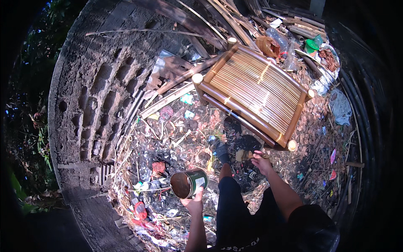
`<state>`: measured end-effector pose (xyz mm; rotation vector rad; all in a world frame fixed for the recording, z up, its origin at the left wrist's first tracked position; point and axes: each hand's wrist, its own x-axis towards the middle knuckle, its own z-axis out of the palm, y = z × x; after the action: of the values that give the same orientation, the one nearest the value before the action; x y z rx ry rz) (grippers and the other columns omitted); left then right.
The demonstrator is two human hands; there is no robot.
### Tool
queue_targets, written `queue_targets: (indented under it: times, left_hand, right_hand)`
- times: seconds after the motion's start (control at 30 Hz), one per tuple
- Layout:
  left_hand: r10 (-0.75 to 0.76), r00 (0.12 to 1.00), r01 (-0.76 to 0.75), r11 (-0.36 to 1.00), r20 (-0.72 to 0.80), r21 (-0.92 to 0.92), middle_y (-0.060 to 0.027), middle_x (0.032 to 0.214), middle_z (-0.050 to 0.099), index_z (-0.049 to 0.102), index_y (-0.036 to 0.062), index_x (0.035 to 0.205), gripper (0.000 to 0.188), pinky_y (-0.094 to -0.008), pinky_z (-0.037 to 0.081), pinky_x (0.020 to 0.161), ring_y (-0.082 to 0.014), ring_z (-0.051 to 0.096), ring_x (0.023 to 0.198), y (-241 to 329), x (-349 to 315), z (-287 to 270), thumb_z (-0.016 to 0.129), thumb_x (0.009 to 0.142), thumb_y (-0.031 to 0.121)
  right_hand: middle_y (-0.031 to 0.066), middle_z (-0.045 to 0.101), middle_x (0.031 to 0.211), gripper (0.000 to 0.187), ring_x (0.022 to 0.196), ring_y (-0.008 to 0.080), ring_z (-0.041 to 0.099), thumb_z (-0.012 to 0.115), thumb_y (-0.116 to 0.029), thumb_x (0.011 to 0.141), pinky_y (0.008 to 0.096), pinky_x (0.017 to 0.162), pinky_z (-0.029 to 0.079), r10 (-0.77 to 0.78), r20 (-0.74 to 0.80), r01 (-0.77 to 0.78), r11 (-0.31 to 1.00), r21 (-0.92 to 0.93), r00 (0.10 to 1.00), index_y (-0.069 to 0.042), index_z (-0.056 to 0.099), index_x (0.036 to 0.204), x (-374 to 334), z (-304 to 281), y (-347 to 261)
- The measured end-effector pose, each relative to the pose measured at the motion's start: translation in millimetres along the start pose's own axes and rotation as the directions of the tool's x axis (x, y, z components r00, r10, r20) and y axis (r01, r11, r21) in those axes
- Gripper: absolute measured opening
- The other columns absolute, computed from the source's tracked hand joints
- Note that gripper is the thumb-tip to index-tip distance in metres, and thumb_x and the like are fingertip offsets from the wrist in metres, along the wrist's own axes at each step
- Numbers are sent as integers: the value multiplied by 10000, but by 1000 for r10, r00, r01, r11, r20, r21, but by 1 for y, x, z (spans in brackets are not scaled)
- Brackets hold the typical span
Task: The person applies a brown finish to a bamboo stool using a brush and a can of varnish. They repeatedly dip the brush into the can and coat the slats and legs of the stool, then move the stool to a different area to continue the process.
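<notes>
My left hand [194,204] is closed around a dark green can [198,180], tipped so that its brown inside shows at the open mouth. My right hand [263,165] grips a paintbrush [243,156] with wide tan bristles pointing left. Beyond the brush stands a small bamboo table [256,86] with a slatted, glossy brown top and pale cut pole ends. The brush is apart from the table, just short of its near corner. The can is held low and to the left, away from the table.
Dry leaves and scattered litter cover the ground around my feet. A rough block wall [100,101] curves along the left. Bamboo strips [239,17] and planks lie behind the table. Plastic bottles [277,38] and a white sack [329,67] sit at the back right.
</notes>
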<state>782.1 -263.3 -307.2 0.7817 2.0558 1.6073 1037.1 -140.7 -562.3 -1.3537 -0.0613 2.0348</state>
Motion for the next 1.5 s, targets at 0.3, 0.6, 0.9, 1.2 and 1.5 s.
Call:
queue_targets:
  times: [0.3, 0.6, 0.9, 1.2, 1.5]
  left_hand:
    - [-142, 967, 184, 964, -213, 192, -165, 1328, 539, 364, -37, 1402, 915, -415, 475, 1010, -272, 586, 1151, -112, 195, -5, 849, 765, 404]
    - [50, 957, 99, 868, -285, 487, -207, 1365, 501, 357, -84, 1385, 1002, -435, 434, 1024, -289, 542, 1178, -220, 332, -74, 713, 815, 659]
    - [-150, 948, 260, 874, -279, 412, -188, 1403, 472, 294, -41, 1434, 987, -447, 414, 1050, -281, 506, 1233, -255, 346, -116, 729, 832, 610]
    - [-179, 973, 219, 922, -148, 320, -134, 1449, 453, 242, 53, 1495, 1026, -467, 394, 1086, -290, 477, 1297, -230, 362, -75, 775, 800, 587]
    - [-242, 960, 266, 946, -143, 187, -166, 1427, 447, 218, 7, 1464, 908, -446, 390, 1089, -291, 485, 1276, -211, 324, -56, 775, 818, 319]
  right_hand:
    - [34, 655, 1087, 323, 1012, 168, 659, 689, -214, 955, 268, 852, 569, -60, -73, 83, 923, 375, 996, -121, 610, 1255, 368, 206, 131]
    - [23, 673, 965, 355, 871, 122, 656, 711, -172, 933, 228, 765, 531, -281, -363, 419, 818, 394, 889, -36, 615, 1247, 606, 314, 134]
    - [42, 631, 1038, 296, 868, 166, 679, 658, -156, 970, 225, 730, 586, -143, -480, 423, 722, 547, 865, -47, 563, 1228, 597, 374, 173]
    - [64, 679, 1033, 216, 862, 169, 702, 666, -127, 957, 257, 732, 594, 25, -177, 15, 976, 216, 984, -39, 643, 1154, 555, 352, 139]
    - [117, 655, 1101, 310, 939, 195, 683, 619, -156, 1001, 279, 812, 567, -533, -555, 715, 678, 171, 638, 41, 548, 1230, 393, 357, 23]
